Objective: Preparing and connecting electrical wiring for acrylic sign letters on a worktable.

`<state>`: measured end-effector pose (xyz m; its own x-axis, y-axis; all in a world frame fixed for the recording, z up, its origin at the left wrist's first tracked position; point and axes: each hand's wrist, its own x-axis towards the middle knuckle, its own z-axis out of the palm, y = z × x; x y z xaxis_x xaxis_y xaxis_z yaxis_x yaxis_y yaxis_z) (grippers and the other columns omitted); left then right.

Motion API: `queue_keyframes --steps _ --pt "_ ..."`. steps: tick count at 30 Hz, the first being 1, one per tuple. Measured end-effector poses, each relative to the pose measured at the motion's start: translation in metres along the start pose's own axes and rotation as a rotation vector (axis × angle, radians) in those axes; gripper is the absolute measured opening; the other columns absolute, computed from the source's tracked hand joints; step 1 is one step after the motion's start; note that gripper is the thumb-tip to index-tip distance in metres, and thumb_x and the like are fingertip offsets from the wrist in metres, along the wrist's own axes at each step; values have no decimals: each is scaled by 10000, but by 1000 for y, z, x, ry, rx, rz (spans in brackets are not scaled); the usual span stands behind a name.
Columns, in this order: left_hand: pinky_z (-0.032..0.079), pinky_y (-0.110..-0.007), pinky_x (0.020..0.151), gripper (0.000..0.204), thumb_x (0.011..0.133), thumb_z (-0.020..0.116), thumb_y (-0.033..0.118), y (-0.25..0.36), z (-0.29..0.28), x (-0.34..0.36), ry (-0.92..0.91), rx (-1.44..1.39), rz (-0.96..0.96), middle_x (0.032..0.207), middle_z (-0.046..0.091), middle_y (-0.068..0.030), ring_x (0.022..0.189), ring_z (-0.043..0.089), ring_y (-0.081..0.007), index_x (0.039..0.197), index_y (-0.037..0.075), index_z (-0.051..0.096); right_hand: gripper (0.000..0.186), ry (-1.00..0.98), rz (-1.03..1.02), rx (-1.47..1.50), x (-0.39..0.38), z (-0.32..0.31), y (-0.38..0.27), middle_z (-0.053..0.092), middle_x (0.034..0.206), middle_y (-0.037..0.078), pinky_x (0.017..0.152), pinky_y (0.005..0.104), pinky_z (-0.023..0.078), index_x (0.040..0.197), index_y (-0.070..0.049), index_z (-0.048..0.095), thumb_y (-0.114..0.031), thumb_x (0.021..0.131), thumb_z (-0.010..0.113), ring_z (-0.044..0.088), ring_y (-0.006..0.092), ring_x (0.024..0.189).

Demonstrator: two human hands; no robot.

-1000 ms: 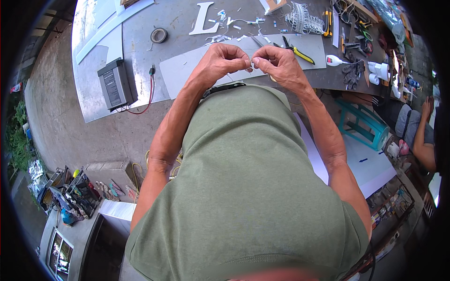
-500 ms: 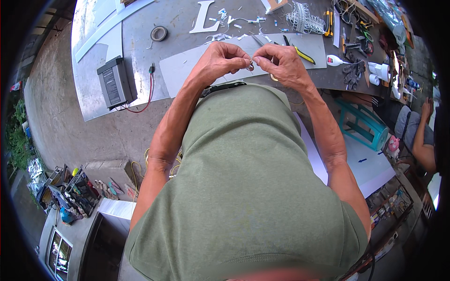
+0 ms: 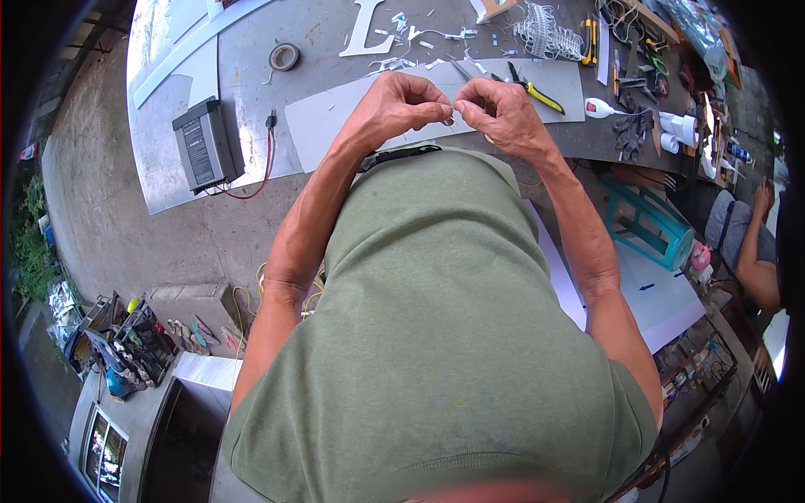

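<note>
Over the near edge of the table, my left hand and my right hand meet with their fingertips almost touching. Each is closed in a pinch between thumb and forefinger. Something small and thin shows between the fingertips, too tiny to name. Beneath the hands lies a long pale grey sheet. Cutting pliers with yellow and black handles rest on it, just beyond my right hand. Farther off, a white cut-out letter lies beside small white-and-blue modules on wires.
At the left stand a dark grey power supply box with a red lead and a tape roll. Tools, orange cutters, a dark glove and a white plug crowd the right. A teal stool and another person are beyond.
My hands keep their pinch at nearly the same spot, with only a slight shift of the fingers. The view has barely moved.
</note>
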<state>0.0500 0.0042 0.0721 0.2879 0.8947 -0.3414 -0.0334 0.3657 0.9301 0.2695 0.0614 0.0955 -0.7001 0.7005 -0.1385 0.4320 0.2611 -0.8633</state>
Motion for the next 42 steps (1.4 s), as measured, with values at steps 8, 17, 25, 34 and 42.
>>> queue_keyframes --steps 8,17,25,34,42 --pt "503 -244 613 228 828 787 197 -4 4 0 63 136 93 756 718 -39 670 621 -77 917 -10 751 160 6 25 14 -1 3 -5 586 713 -21 541 236 421 959 -1 667 -159 958 643 489 46 610" --pt "472 -251 553 122 813 722 81 -1 23 -2 282 611 491 697 694 -64 603 578 -67 901 -3 731 194 24 267 255 2 9 5 611 736 2 540 271 445 916 16 665 -176 934 647 515 90 592" --pt "495 -252 587 100 830 725 86 0 9 -4 204 358 206 751 710 -30 664 629 -70 888 4 723 221 118 173 299 -4 5 -7 659 890 26 659 264 501 1075 -1 660 -189 959 653 618 127 824" --pt "529 -261 731 144 851 721 103 -1 1 -4 37 35 92 819 724 -72 769 667 -114 916 -25 718 235 349 -553 -431 -6 9 -4 639 952 26 762 333 529 1004 -90 695 -55 783 767 609 202 886" --pt "515 -240 697 141 841 735 114 0 3 -3 23 32 87 799 719 -51 741 649 -89 894 -17 725 208 344 -667 -569 -5 9 -3 625 920 28 730 342 529 941 -59 690 -55 751 774 611 197 833"
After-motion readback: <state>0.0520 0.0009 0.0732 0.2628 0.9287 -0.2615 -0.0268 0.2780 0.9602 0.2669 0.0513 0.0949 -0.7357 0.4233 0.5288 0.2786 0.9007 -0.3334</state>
